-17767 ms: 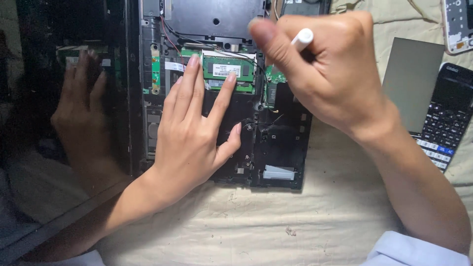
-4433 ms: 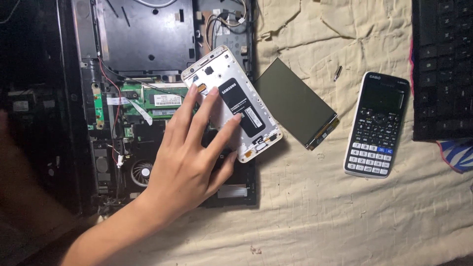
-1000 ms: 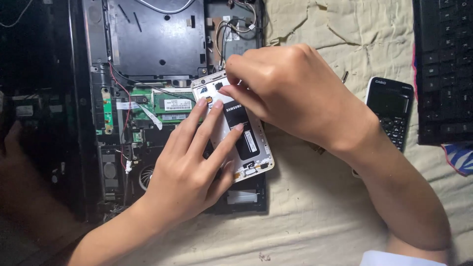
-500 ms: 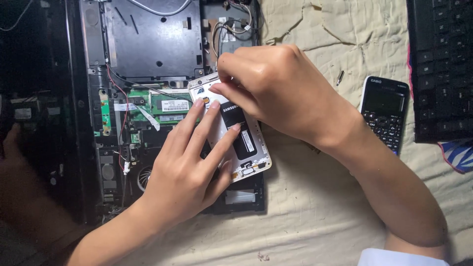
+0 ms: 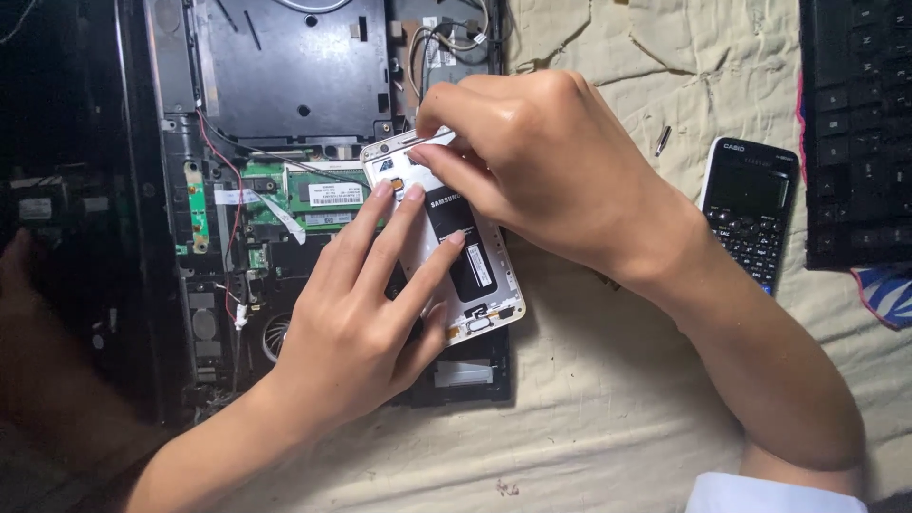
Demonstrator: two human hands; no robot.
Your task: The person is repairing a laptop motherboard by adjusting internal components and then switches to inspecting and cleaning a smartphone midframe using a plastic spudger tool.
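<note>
Opened white phone, back off and dark battery showing, lying tilted on the gutted black laptop base over cream cloth. Pinning it flat with left hand, fingers spread across the glossy shell; right hand pinching at its top edge, what is gripped being hidden. Best keeping pressure steady and light near the thin metal frame, clear of the green circuit board.
</note>
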